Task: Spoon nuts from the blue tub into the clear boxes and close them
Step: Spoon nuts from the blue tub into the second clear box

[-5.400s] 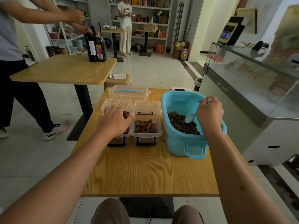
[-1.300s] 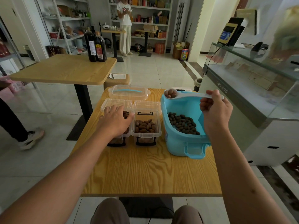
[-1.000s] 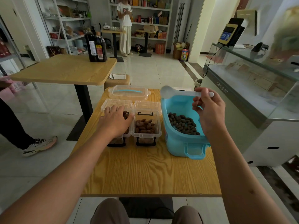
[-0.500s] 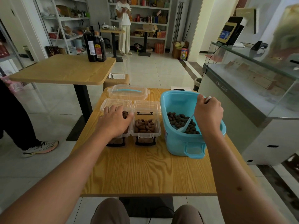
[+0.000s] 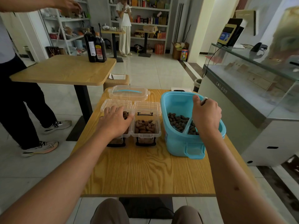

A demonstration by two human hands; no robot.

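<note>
Blue tub (image 5: pixel 178 143) stood on the right half of the wooden table (image 5: pixel 145 172), dark nuts (image 5: pixel 177 121) piled in its bottom. Right hand (image 5: pixel 206 116) was over the tub's near right side, fingers curled round the handle of a pale spoon (image 5: pixel 188 126); handle tip showed above the knuckles, the shaft slanted down into the nuts, the bowl buried or hidden among them. Two clear boxes sat side by side just left of the tub, touching each other, lids hinged open toward the far edge. Right clear box (image 5: pixel 146 125) held a heap of brown nuts reaching near its rim. Left clear box (image 5: pixel 117 126) was mostly covered by the left hand (image 5: pixel 115 121), which rested on it with fingers spread and gently bent over the rim; a few nuts showed past the fingertips. Behind the boxes lay a clear lid (image 5: pixel 128 92) with a blue handle strip. Farther off: a second wooden table (image 5: pixel 64 70) with two dark bottles (image 5: pixel 95 46), a person standing at left (image 5: pixel 19 97), another person by the shelves (image 5: pixel 124 26), and a glass counter (image 5: pixel 252 75) at right.
</note>
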